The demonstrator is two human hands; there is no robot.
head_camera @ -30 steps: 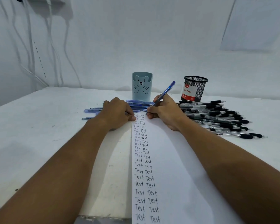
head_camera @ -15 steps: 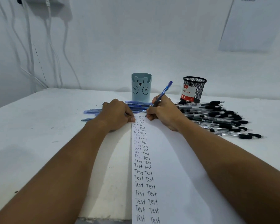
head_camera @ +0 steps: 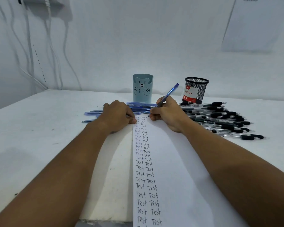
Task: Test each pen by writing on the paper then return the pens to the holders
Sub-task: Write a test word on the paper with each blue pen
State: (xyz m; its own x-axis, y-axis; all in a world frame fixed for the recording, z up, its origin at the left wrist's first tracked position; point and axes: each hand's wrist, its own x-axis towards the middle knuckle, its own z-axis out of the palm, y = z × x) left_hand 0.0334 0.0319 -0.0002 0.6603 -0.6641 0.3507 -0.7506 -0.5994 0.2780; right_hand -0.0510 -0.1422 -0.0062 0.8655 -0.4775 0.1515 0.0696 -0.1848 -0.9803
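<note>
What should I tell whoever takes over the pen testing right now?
Right hand grips a blue pen, tip at the far end of the paper. Left hand rests on the paper's left edge.
Two columns of "Test" are written; a third is starting.
Bear holder and mesh holder show no pens.
Left: blue pens and black pens lie loose; return all.

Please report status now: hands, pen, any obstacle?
Right hand grips blue pen, tip on paper. Left hand presses paper. Nothing in the way.
</note>
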